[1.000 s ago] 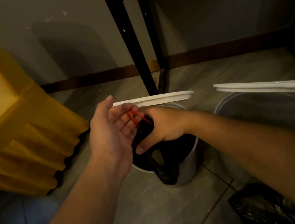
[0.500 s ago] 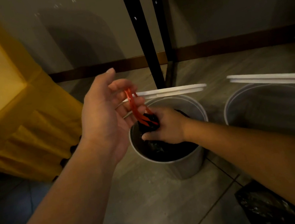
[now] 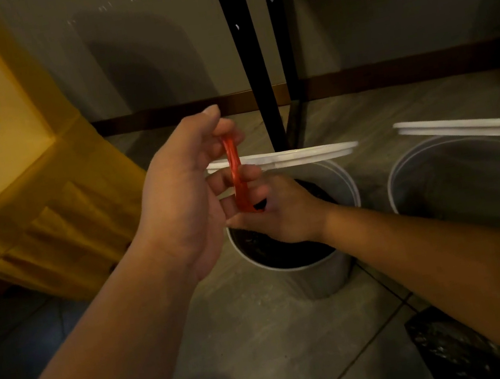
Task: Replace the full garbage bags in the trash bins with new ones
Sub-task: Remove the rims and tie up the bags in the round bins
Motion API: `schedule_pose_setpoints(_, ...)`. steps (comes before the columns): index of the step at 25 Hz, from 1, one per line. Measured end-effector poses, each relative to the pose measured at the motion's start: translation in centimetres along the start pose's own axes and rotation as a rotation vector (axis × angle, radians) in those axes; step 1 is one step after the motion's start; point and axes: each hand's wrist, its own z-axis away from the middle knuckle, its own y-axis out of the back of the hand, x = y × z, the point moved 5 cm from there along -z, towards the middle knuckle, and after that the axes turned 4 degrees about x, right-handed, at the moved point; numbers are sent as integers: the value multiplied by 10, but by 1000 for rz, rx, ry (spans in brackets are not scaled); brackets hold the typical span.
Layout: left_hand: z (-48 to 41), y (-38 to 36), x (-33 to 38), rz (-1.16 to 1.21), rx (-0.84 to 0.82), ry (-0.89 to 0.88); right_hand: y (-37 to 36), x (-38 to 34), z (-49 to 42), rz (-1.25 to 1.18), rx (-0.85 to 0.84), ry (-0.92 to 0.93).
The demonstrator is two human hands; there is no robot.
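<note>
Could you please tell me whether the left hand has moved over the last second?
Yes. The left hand has risen: it held the red tie just below the lid, and now pinches it above that lid.

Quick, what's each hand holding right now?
Left hand: pinches the red drawstring.
Right hand: grips the black garbage bag at its neck.

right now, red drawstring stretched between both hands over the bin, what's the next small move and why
Probably pull the red plastic drawstring up with the left hand while the right hand pins the black garbage bag at its neck: the string looks taut, yet the bag sits inside the round grey bin.
</note>
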Motion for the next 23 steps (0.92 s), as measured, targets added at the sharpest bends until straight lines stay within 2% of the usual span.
schedule_pose_setpoints(4, 1, 2, 16, -91, 53, -60, -4, 21, 5, 219, -11, -2)
schedule_pose_setpoints(10, -2, 11, 28, -97, 157, -86, -10, 40, 6, 344, 1, 2)
schedule_pose_setpoints(17, 1, 16, 24, -192, 141, -241, -9, 72, 7, 305, 1, -113)
schedule_pose_setpoints(23, 4, 23, 23, -210, 173, -238, -8, 74, 13, 276, -17, -132)
